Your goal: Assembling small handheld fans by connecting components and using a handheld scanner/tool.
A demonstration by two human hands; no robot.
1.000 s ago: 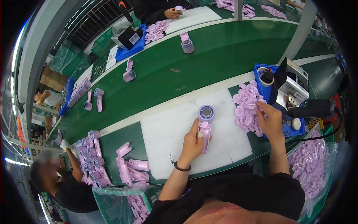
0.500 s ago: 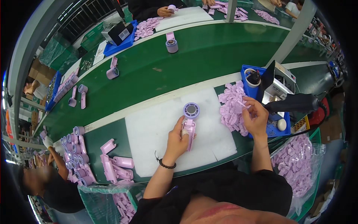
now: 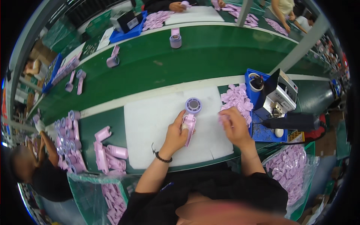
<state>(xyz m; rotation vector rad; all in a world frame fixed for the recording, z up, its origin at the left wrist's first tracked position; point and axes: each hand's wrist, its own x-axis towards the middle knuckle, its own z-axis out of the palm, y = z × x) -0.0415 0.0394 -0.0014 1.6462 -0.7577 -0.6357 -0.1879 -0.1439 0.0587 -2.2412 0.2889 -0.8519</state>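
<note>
My left hand (image 3: 175,135) is closed round the handle of a pink and lilac handheld fan (image 3: 193,106). The fan's round head points away from me, and its handle shows a hollow inner side. Between the thumb and fingers of my right hand (image 3: 237,129) is a small pink plastic piece (image 3: 222,117), partly hidden and blurred. This hand hovers over the right side of a white foam mat (image 3: 146,131), a short way from the fan. Beyond it lies a heap of flat pink pieces (image 3: 236,97).
At right, a blue tray (image 3: 259,138) holds small screws, beside a boxy device (image 3: 279,95) and a dark power tool (image 3: 290,122). Pink handle shells (image 3: 117,151) and finished-looking fans (image 3: 69,144) lie at left. Fans also rest on the green belt (image 3: 150,63). A co-worker (image 3: 47,172) sits at left.
My right hand has moved left from the heap to above the mat, bringing the small pink piece along. My left hand keeps holding the fan. The whole view has shifted slightly.
</note>
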